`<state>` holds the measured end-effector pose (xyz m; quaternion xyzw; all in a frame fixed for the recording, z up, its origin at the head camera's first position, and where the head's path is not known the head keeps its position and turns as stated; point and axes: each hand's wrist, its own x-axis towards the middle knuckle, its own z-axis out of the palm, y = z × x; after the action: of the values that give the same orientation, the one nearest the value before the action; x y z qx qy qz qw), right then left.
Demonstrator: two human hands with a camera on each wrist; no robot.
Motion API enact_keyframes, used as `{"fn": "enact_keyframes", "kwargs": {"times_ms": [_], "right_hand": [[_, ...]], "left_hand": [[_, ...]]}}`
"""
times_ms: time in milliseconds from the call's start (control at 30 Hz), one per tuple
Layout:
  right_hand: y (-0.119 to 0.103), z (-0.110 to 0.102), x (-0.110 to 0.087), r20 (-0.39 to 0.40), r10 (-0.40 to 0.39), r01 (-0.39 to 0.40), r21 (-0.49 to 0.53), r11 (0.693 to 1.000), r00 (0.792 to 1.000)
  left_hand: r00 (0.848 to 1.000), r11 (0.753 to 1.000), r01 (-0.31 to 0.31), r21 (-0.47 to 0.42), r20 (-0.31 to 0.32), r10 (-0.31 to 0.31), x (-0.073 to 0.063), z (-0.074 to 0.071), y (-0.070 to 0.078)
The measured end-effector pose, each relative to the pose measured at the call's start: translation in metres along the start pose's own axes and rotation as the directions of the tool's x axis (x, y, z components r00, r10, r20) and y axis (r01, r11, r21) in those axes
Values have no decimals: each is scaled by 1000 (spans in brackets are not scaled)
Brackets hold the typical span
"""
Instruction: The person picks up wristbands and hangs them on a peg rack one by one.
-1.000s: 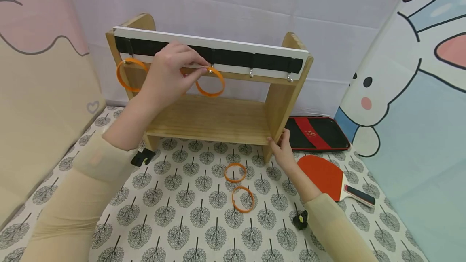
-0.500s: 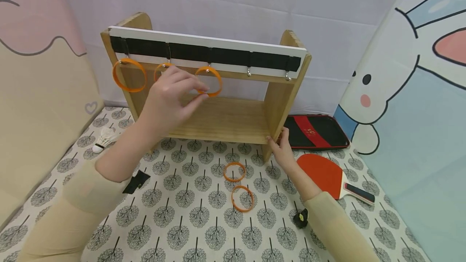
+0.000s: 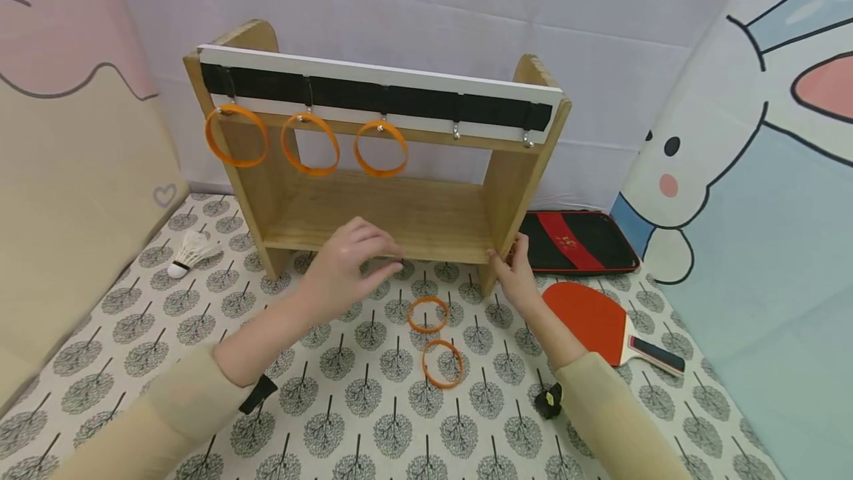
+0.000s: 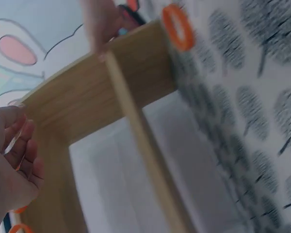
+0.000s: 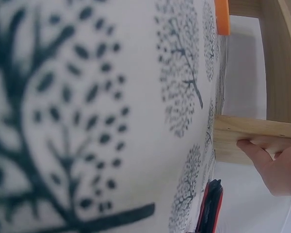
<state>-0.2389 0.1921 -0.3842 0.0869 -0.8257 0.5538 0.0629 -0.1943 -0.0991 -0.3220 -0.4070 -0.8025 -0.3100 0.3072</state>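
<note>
My left hand (image 3: pixel 349 265) is in front of the wooden shelf (image 3: pixel 400 210), fingers loosely bent and holding nothing. My right hand (image 3: pixel 520 280) grips the low front edge of the shelf's right side panel, thumb in front; the right wrist view shows its thumb against the wood (image 5: pixel 262 131). Three orange rings hang from hooks on the shelf's white and black front strip: a left ring (image 3: pixel 238 163), a middle ring (image 3: pixel 313 170) and a right ring (image 3: pixel 381 172). Two bare hooks (image 3: pixel 456 132) are to their right. Two more orange rings (image 3: pixel 441 385) lie on the tablecloth.
A red table tennis bat (image 3: pixel 583 321) lies right of my right forearm, below a black case with a red stripe (image 3: pixel 566 239). On the far left lies a shuttlecock (image 3: pixel 192 250). Printed curtains (image 3: pixel 753 243) stand at the sides and back.
My left hand has let go of the right hanging ring and dropped below it, uncovering the middle ring. The right hand stays on the side panel.
</note>
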Motion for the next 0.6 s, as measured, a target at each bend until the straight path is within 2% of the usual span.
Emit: {"fn": "enact_keyframes", "kwargs": {"times_ms": [100, 200, 333, 433, 600], "right_hand": [[0, 0, 1, 0, -8, 8, -7, 1000, 1000], [-1, -1, 2, 3, -7, 7, -16, 1000, 1000], [-1, -1, 1, 1, -5, 5, -10, 1000, 1000], [-1, 0, 1, -2, -7, 7, -2, 1000, 1000], [-2, 0, 0, -4, -1, 1, -5, 1000, 1000]], "left_hand": [[995, 1000, 21, -7, 95, -20, -14, 16, -1], [975, 998, 58, -8, 213, -55, -27, 31, -1], [930, 993, 119, -4, 350, -110, -41, 46, -3], [899, 988, 151, -17, 419, -130, -49, 56, -5], [837, 988, 149, -31, 536, -109, -58, 69, -10]]}}
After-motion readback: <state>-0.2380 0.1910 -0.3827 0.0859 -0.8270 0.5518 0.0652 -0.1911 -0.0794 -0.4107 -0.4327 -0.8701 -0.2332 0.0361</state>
